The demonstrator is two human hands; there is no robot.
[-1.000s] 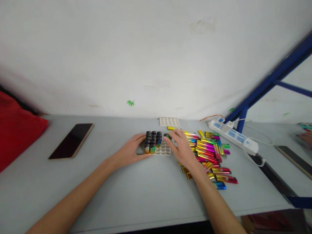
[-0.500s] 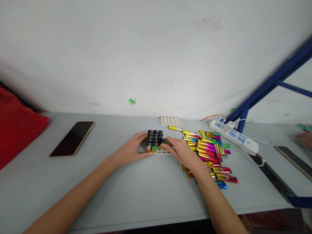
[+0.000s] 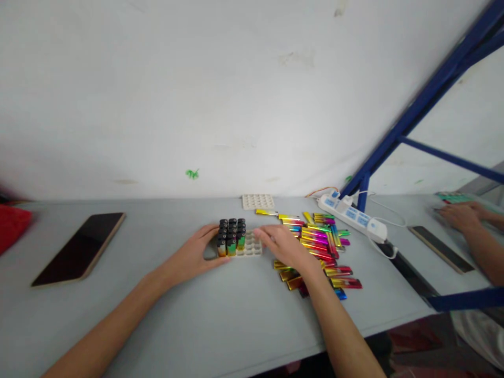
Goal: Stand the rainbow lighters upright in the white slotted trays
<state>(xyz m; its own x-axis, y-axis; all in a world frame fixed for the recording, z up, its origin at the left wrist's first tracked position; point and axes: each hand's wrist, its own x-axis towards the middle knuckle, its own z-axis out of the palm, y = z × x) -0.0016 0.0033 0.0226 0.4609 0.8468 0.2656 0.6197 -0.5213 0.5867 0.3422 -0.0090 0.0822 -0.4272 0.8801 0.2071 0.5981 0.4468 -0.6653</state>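
Black-topped lighters (image 3: 232, 231) stand upright in three columns in the left part of a white plastic tray (image 3: 252, 252); cups on its right side show bare. My left hand (image 3: 192, 254) curves around the tray's left end, fingers against the lighters' left side and thumb along the front edge. My right hand (image 3: 281, 244) hovers at the tray's right side, index finger and thumb pointing left, with no lighter visible in them. Right of it lies a loose pile of shiny coloured lighters (image 3: 315, 244), partly hidden under my right forearm.
A second white tray (image 3: 258, 201) lies by the wall. A dark tablet-like slab (image 3: 81, 249) rests on the left. To the right are a power strip (image 3: 350, 214) with cables, a blue metal frame (image 3: 394, 137) and another person's hands (image 3: 462, 214). A red item (image 3: 13, 226) sits far left.
My view has turned right, so things sit further left. The lighter in my right hand is out of its fingers, and the third column reaches further forward. My left hand stays at the tray.
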